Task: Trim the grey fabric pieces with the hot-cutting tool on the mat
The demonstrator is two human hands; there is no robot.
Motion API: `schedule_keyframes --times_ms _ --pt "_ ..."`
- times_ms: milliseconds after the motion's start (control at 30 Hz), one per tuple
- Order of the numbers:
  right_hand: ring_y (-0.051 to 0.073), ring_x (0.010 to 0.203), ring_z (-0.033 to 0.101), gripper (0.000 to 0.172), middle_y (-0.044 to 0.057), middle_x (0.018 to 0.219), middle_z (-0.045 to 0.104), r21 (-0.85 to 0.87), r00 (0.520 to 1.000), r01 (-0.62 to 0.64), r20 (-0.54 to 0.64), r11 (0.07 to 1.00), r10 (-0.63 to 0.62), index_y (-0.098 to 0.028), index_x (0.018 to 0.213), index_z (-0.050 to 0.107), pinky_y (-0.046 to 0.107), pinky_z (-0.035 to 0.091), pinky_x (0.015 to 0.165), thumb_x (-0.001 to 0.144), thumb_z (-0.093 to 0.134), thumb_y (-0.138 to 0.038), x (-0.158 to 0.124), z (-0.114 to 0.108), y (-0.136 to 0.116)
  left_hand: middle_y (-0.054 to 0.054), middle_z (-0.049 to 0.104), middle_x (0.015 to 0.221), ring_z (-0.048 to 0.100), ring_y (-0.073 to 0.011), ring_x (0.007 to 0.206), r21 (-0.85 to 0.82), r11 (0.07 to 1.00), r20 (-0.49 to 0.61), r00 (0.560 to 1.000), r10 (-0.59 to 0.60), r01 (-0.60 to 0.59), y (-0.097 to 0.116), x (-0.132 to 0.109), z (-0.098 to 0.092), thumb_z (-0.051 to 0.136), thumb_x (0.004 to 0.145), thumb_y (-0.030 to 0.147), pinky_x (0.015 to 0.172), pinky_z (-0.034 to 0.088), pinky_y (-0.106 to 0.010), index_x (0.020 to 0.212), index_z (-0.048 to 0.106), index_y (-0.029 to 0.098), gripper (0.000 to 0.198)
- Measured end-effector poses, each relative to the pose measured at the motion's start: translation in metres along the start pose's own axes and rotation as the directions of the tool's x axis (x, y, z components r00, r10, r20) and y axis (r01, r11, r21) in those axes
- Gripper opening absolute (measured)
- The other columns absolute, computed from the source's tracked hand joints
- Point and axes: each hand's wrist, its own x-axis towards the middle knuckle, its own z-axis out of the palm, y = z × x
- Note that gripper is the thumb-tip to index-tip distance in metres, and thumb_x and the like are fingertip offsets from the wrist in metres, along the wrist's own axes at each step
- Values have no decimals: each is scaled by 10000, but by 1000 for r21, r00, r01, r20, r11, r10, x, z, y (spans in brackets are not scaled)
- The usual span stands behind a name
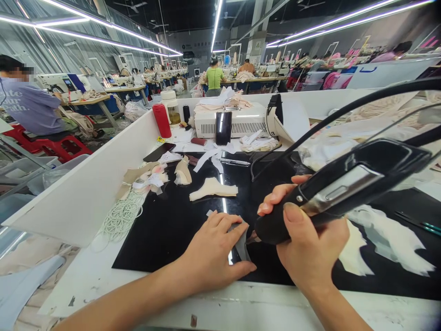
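My right hand [310,248] is wrapped round a black corded hand tool [344,184] with a silver panel on its side. The tool's rounded front end points down and left towards a thin grey strip of material [243,243]. Over that strip my left hand [217,248] lies with fingers and thumb spread, touching it against the glossy black board [165,239]; part of the strip is hidden under the fingers. A cream cut piece [213,188] rests on the board beyond my left hand. Right of my right hand lie more pale cut pieces [396,239].
Tweezers [418,224] lie at the right. Thin pale cord [120,216] is heaped on the left. Behind the board stand a phone [223,128], a white vented machine [246,120] and a red bottle [161,120]. The tool's black cable [330,115] arcs overhead at right. Several people work farther back.
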Motion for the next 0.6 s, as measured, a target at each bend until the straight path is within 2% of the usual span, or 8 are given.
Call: schedule_keyframes --times_ms 133,300,600 --pt "155 636 672 353 -40 846 701 -31 1000 -2 -22 1000 1 -265 1149 621 305 580 572 884 851 -307 0 2 -1 -114 599 1519 538 -350 1384 1 1000 -7 1000 -1 1 -1 0 1 860 869 515 1265 354 -643 1462 609 212 712" --pt "163 673 660 366 -35 828 686 -17 999 -23 -39 1000 23 -271 1133 662 321 588 620 853 881 -356 -3 -3 -8 -113 605 1512 554 -352 1374 -5 1000 -24 1000 17 -17 -3 0 3 860 864 527 1271 335 -659 1503 585 229 757" --pt "167 674 660 365 -22 839 688 -5 1000 -15 5 1000 15 -276 1141 680 299 568 561 858 888 -375 -12 -10 -14 -98 596 1524 547 -344 1391 -11 1000 -22 999 24 -25 -2 1 1 860 872 500 1282 327 -636 1537 566 248 769"
